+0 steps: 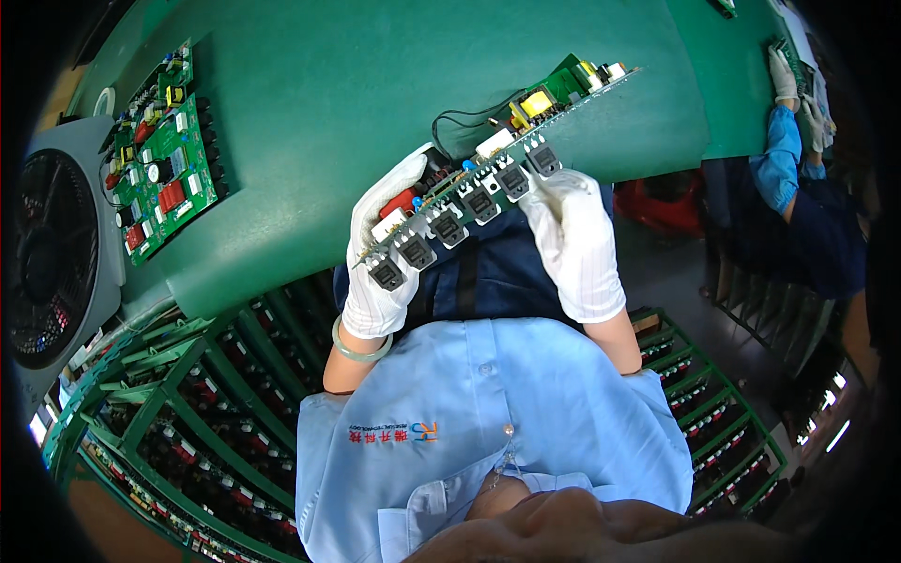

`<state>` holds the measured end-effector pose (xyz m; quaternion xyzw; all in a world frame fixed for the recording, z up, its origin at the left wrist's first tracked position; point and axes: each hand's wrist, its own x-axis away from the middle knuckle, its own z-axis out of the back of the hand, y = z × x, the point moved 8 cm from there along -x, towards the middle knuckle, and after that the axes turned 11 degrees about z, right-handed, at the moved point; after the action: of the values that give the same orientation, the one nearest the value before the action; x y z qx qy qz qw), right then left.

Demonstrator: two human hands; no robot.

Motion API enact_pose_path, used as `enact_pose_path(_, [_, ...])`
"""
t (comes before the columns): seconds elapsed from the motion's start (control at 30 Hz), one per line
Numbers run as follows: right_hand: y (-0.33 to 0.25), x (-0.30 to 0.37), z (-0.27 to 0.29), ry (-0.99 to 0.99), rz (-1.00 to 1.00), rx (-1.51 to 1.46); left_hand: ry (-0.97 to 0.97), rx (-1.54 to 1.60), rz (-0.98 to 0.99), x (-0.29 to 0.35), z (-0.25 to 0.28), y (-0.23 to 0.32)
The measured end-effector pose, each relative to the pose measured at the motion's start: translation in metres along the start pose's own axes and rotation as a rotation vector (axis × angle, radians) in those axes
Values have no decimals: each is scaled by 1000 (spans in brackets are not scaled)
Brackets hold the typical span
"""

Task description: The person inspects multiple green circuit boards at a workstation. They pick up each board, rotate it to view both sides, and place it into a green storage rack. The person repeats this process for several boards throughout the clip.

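A green circuit board (497,161) is held tilted on edge in front of my body, over the table's near edge. A row of black square blocks (481,204) runs along its near side; yellow, red and white parts stand on its far face. My left hand (380,249), in a white glove, is closed round the board's left end, thumb side toward the far face. My right hand (572,239), also gloved, has its fingers bent together against the near edge beside the rightmost black blocks. Its fingertips are partly hidden behind them. A thin black wire (450,117) loops off the board.
Similar boards (169,174) lie at the left on the green table (310,113). Beside them is a large black fan (52,253) in a grey housing. Green racks (216,375) full of boards flank me. At far right, a co-worker's gloved hands (784,80) work at the table.
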<state>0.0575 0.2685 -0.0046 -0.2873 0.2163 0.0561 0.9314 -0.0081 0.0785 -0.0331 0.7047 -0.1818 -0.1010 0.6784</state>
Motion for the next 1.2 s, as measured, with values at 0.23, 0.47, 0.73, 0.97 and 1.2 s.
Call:
enact_pose_path(0.23, [-1,0,-6,-37,28,117,-5,71,16,-2,1,-10])
enact_pose_path(0.47, [-3,0,-7,-67,46,129,-12,82,53,0,1,-6])
enact_pose_path(0.73, [20,0,12,114,-62,146,22,12,-30,0,2,-6])
enact_pose_path(0.97, [-4,9,-5,-25,42,83,31,32,47,-2,0,-10])
enact_pose_path(1.2, [8,4,6,47,15,104,54,-55,-31,0,0,-1])
